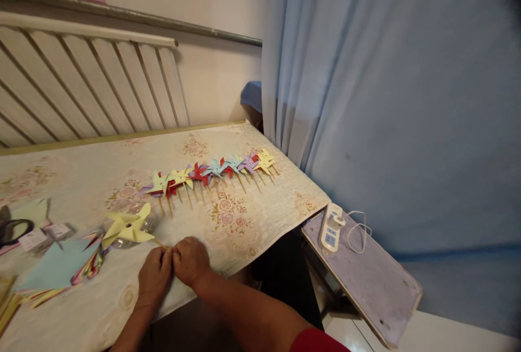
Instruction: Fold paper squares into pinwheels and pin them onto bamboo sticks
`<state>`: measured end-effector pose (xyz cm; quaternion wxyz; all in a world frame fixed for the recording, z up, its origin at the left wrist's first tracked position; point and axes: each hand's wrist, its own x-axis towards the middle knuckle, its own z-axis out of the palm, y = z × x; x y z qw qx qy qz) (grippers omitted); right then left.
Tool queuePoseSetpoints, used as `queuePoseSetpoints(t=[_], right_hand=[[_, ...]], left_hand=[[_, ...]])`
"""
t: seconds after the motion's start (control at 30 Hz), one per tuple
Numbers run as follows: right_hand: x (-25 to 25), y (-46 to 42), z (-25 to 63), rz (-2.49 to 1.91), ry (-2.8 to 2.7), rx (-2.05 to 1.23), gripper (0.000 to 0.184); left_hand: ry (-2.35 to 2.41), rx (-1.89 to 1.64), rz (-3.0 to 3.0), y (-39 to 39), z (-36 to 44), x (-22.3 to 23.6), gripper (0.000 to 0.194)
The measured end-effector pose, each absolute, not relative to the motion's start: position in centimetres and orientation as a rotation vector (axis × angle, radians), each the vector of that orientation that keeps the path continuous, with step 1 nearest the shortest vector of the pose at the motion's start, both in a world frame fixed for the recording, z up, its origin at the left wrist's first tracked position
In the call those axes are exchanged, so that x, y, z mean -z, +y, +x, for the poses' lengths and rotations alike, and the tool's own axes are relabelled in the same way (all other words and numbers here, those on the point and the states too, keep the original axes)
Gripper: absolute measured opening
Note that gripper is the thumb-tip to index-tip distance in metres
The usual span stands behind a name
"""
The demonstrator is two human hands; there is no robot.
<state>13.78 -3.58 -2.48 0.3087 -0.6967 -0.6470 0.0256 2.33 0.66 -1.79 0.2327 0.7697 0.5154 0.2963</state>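
A pale yellow paper pinwheel (129, 227) points away to the left, its thin wooden stick running back to my hands. My left hand (155, 275) is closed, fingers pinched on the lower part of that stick. Right beside it, my right hand (190, 261) is closed around the stick's end, thumbs nearly touching. Under the pinwheel's blades lies a clear round plastic bag or dish (148, 220), mostly hidden. Further back, a row of finished pinwheels (217, 167) in yellow, red, blue and purple lies overlapped on the table.
Blue paper squares (55, 262) top a multicoloured stack at left, near small white boxes (57, 231) and black-handled scissors (16, 230). Wooden sticks (7, 303) lie at the left edge. A power strip (331, 228) rests on a low stool (370, 281) by the blue curtain (386, 124).
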Motion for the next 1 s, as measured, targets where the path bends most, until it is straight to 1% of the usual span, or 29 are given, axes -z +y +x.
queuePoseSetpoints(t=[0.23,0.77,1.0], right_hand=[[2.51,-3.65,13.81,-1.825,-1.714,-0.061,0.011],[2.86,-3.66,13.76,-1.828,-1.712,-0.042,0.013],[2.85,-3.8,13.81,-1.809,-1.687,-0.083,0.012]], left_hand=[[1.413,-0.806,2.12,0.63,2.31,1.78,0.032],[1.436,-0.821,2.134,0.61,2.4,1.8,0.03],[1.424,-0.849,2.122,0.45,2.52,1.77,0.029]])
